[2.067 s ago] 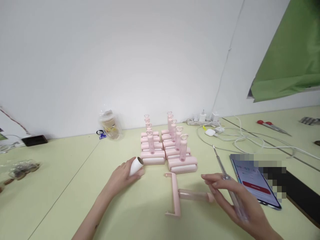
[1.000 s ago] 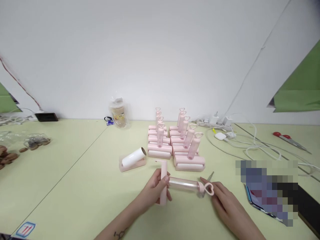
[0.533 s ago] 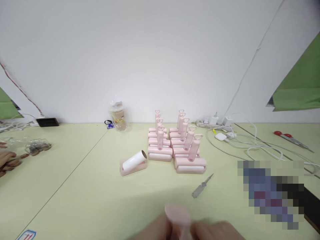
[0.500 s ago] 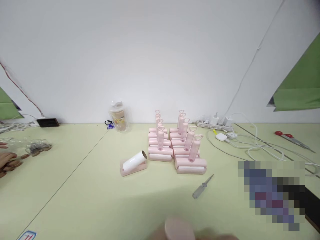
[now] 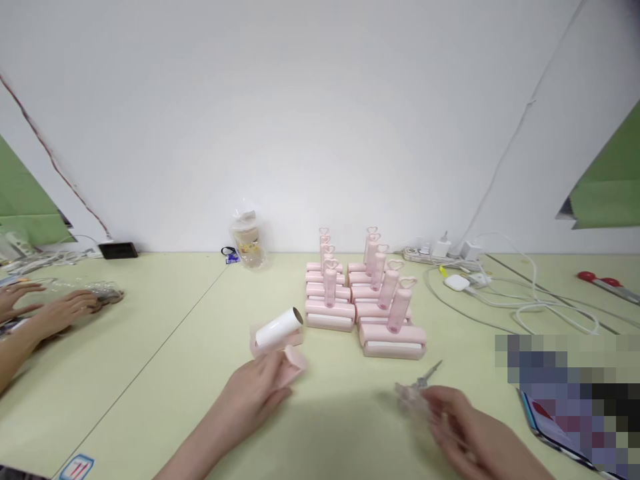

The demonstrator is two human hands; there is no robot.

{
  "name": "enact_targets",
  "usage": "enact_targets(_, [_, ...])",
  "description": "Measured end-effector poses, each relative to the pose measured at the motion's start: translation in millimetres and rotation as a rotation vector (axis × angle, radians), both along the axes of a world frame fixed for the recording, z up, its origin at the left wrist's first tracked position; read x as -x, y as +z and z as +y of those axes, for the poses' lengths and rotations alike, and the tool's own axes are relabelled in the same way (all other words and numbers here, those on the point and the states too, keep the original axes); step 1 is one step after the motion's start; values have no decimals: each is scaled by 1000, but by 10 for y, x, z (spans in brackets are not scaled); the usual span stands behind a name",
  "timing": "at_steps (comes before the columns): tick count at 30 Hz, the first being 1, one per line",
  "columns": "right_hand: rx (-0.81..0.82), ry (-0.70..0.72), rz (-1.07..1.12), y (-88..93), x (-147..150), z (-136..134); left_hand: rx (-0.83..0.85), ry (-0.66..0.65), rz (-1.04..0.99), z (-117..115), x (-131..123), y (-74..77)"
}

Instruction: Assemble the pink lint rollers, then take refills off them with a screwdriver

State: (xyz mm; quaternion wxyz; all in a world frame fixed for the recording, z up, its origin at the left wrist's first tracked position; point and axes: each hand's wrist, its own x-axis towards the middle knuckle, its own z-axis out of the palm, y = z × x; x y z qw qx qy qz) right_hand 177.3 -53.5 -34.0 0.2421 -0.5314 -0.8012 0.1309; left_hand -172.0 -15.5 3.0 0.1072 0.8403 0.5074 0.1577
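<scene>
My left hand (image 5: 253, 393) grips a pale pink plastic part (image 5: 295, 360) with a rounded end. Just beyond it, a white paper roll (image 5: 277, 328) lies tilted in an open pink case (image 5: 294, 339). My right hand (image 5: 470, 427), a little blurred, is closed on a crumpled clear plastic wrapper (image 5: 413, 402). That wrapper overlaps the handle of a small screwdriver (image 5: 427, 377), whose tip points away to the right. Farther back, pink lint rollers (image 5: 330, 315) with upright handles and heart-shaped loops stand in two rows.
At left, another person's hands (image 5: 67, 310) work over brown pieces and clear plastic. A bagged cup (image 5: 249, 243) stands against the wall. Chargers, a power strip (image 5: 425, 255) and white cables (image 5: 520, 283) spread at right, near red-handled scissors (image 5: 600, 280) and a phone (image 5: 550, 423).
Both my hands have come up from the bottom edge and moved apart, the left with the pink part, the right with the wrapper. The view has shifted slightly left.
</scene>
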Motion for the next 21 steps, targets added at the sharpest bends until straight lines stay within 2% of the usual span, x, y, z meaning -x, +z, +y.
enact_targets(2, [-7, 86, 2, 19, 264, 79, -130, -83, 144, 119, -124, -94])
enact_targets(4, [-25, 175, 3, 50, 457, 147, -242, -98, 221, 206, -186, -193])
enact_targets(6, [-30, 228, 11, 88, 571, 202, -313, -70, 223, 289, -177, -289])
enact_targets(9, [12, 187, 71, 157, 643, 267, -321, -40, 139, 442, -89, -399])
enact_targets(12, [25, 148, 58, 208, 668, 325, -283, -45, 70, 577, -25, -419])
enact_targets(15, [-52, 192, -74, 202, 701, 348, -276, -42, -8, 549, -109, -300])
enact_targets(17, [-66, 248, -126, 179, 745, 321, -141, -49, -176, 411, -265, -158])
enact_targets(19, [-55, 306, -135, 167, 796, 257, 231, -116, -334, 219, -458, -11])
enact_targets(21, [-61, 334, -114, 180, 815, 167, 581, -214, -287, 29, -626, 98])
